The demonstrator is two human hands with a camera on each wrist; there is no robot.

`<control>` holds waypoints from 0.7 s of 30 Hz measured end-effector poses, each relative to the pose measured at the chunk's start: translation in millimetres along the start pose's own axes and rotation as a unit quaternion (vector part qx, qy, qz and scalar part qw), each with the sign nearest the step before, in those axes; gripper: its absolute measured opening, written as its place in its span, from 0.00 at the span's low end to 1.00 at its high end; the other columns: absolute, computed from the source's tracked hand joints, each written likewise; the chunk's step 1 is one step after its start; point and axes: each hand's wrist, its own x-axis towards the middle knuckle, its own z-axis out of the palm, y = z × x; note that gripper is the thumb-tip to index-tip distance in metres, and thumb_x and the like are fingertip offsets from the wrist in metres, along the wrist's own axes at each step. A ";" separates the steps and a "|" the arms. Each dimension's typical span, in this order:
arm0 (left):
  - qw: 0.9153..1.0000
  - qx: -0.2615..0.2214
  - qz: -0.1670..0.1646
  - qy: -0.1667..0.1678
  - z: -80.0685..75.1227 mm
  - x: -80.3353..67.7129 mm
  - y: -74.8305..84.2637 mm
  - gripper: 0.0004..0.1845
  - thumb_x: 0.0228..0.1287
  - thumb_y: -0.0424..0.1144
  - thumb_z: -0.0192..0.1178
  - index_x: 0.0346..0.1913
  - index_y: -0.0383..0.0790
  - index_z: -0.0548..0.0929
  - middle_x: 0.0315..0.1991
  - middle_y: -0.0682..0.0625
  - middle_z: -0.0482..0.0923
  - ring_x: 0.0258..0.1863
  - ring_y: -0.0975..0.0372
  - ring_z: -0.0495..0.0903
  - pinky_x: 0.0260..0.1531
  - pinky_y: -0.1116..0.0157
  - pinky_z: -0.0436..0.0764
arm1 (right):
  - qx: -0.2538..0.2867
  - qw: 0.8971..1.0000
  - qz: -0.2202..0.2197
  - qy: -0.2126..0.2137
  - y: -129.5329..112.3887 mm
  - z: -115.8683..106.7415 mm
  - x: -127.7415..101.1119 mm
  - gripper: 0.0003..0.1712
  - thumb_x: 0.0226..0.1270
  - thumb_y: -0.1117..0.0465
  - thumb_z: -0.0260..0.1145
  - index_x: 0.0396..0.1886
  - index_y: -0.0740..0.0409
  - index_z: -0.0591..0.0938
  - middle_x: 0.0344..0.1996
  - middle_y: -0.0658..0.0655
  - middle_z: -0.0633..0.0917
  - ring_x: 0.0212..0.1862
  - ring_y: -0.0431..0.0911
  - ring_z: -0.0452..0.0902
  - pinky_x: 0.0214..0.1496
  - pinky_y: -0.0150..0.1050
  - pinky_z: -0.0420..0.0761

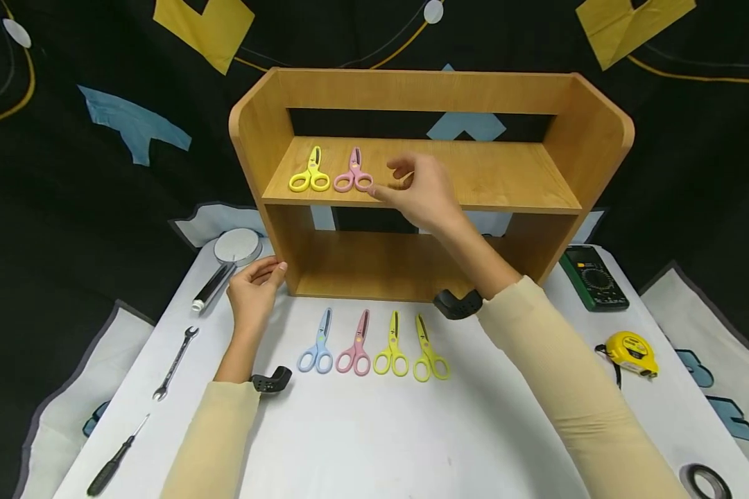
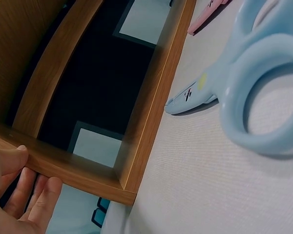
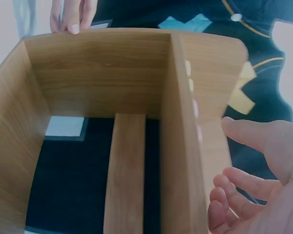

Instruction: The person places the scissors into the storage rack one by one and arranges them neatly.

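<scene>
Right hand [image 1: 421, 190]: half-curled, thumb and fingers parted, nothing held; just right of pink scissors [image 1: 354, 170] on upper shelf [image 1: 505, 180], left half. Left hand [image 1: 254, 291]: pinching wooden rack [image 1: 424, 90], left edge; steady hold advisable, scissors best not nudged.

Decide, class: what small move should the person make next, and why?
Probably lower the right hand to the blue scissors on the table. That hand looks empty, yellow scissors and pink scissors already lie on the upper shelf, no blue pair is there, and the left hand grips the shelf unit.
</scene>
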 end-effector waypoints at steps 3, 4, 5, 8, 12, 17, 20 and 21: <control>1.000 -0.007 -0.006 -0.005 -4.3 -0.4 0.8 0.16 0.64 0.42 0.74 0.52 0.38 0.90 0.43 0.44 0.89 0.38 0.69 0.87 0.38 0.77 0.87 | 0.018 1.000 -0.005 0.004 6.6 -12.5 -18.3 0.33 0.63 0.50 0.78 0.64 0.58 0.80 0.49 0.57 0.82 0.48 0.49 0.75 0.50 0.40 0.80; 1.000 -0.011 -0.007 -0.007 -5.4 -0.4 0.7 0.17 0.64 0.42 0.74 0.52 0.38 0.90 0.43 0.45 0.89 0.38 0.69 0.87 0.38 0.77 0.88 | 0.025 1.000 -0.006 0.004 9.8 -16.8 -25.2 0.33 0.63 0.50 0.78 0.64 0.58 0.80 0.47 0.56 0.82 0.48 0.48 0.76 0.51 0.39 0.80; 1.000 -0.014 -0.007 -0.009 -6.1 0.2 -0.1 0.17 0.64 0.42 0.74 0.52 0.38 0.89 0.43 0.45 0.89 0.38 0.70 0.87 0.38 0.77 0.88 | 0.029 1.000 -0.008 0.003 13.5 -20.8 -32.3 0.32 0.63 0.50 0.78 0.63 0.58 0.81 0.46 0.56 0.82 0.47 0.48 0.76 0.50 0.39 0.80; 1.000 -0.020 -0.008 -0.008 -7.4 0.9 -1.4 0.17 0.64 0.41 0.74 0.52 0.38 0.89 0.42 0.48 0.90 0.37 0.71 0.87 0.37 0.77 0.88 | 0.036 0.999 -0.013 -0.007 27.6 -29.8 -55.2 0.32 0.62 0.49 0.79 0.62 0.57 0.82 0.44 0.56 0.84 0.46 0.47 0.78 0.50 0.39 0.81; 1.000 -0.016 -0.012 -0.003 -7.3 1.0 -2.2 0.17 0.64 0.42 0.74 0.52 0.38 0.90 0.41 0.48 0.90 0.36 0.72 0.87 0.37 0.77 0.88 | 0.035 0.999 -0.018 -0.025 51.4 -32.6 -89.2 0.29 0.62 0.48 0.79 0.59 0.54 0.83 0.42 0.55 0.86 0.42 0.46 0.80 0.44 0.37 0.82; 0.999 -0.029 -0.017 -0.003 -0.6 0.4 -0.7 0.16 0.65 0.38 0.73 0.53 0.35 0.89 0.41 0.47 0.89 0.35 0.71 0.87 0.36 0.77 0.87 | 0.032 0.998 0.004 -0.052 87.2 -26.0 -130.1 0.30 0.60 0.49 0.80 0.60 0.51 0.82 0.45 0.53 0.86 0.45 0.48 0.80 0.44 0.37 0.80; 0.999 -0.037 -0.020 -0.001 1.7 -0.5 0.7 0.15 0.65 0.34 0.72 0.53 0.32 0.88 0.39 0.49 0.89 0.35 0.71 0.87 0.36 0.77 0.87 | 0.031 0.997 0.032 -0.060 109.8 -14.5 -150.3 0.31 0.59 0.50 0.81 0.62 0.50 0.82 0.46 0.51 0.86 0.46 0.48 0.79 0.46 0.39 0.80; 0.999 -0.038 -0.020 -0.001 1.6 -0.6 0.9 0.15 0.65 0.34 0.71 0.53 0.32 0.88 0.39 0.49 0.89 0.35 0.71 0.87 0.36 0.78 0.87 | 0.029 0.997 0.040 -0.063 117.3 -9.3 -156.5 0.32 0.60 0.50 0.80 0.62 0.51 0.82 0.46 0.51 0.86 0.47 0.48 0.79 0.46 0.39 0.80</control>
